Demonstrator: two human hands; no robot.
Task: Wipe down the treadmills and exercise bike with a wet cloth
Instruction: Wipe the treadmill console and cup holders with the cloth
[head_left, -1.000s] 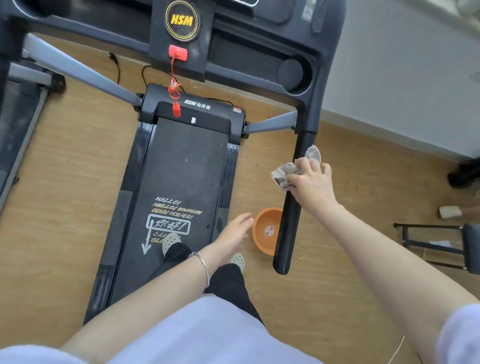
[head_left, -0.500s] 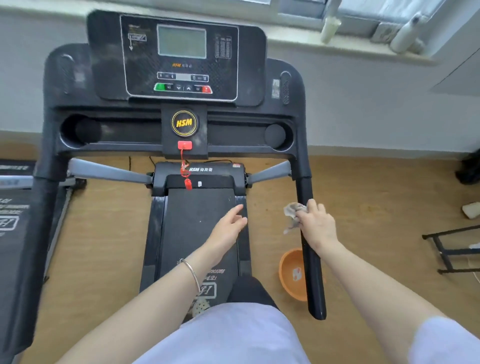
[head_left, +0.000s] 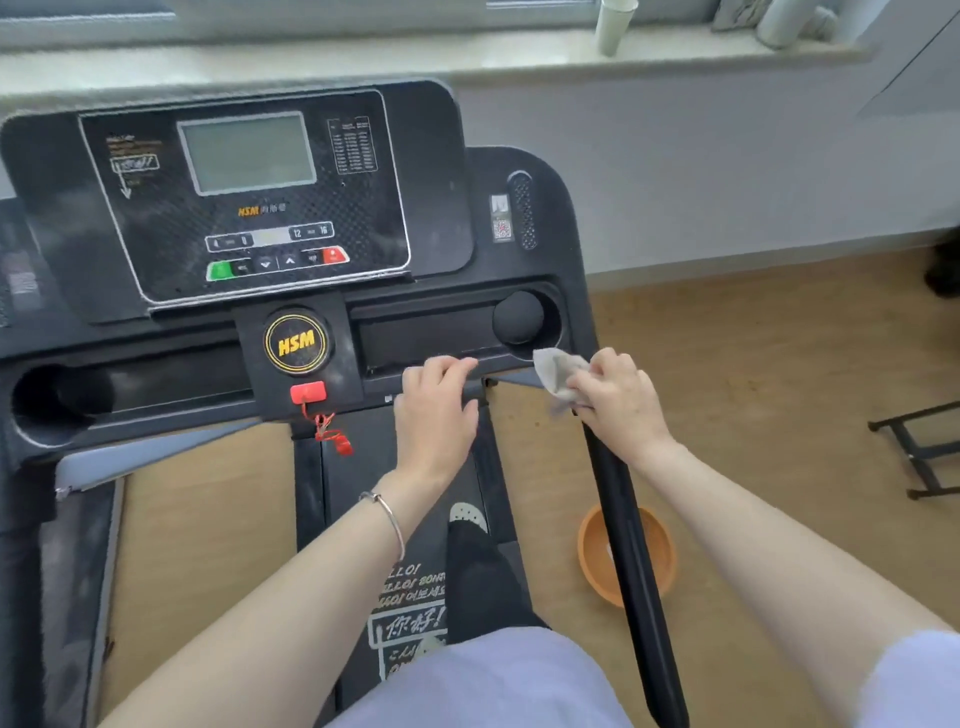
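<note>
A black treadmill fills the view, its dusty console (head_left: 249, 208) ahead of me with a grey screen and an HSM badge. My right hand (head_left: 618, 405) grips a grey wet cloth (head_left: 558, 371) against the top of the right handrail (head_left: 628, 545), where the rail meets the console tray. My left hand (head_left: 436, 415) hovers with loosely curled fingers at the tray's front edge and holds nothing. I stand on the belt (head_left: 410, 587), which bears white printed lettering.
An orange basin (head_left: 660, 556) sits on the wooden floor just right of the handrail. A red safety key (head_left: 309, 392) with its cord hangs under the badge. A black metal frame (head_left: 919, 447) stands at the right. Another treadmill's edge (head_left: 67, 571) lies at the left.
My view has lifted from the belt to the console. My right hand has slid the cloth up the right handrail to its top. My left hand has risen toward the console tray.
</note>
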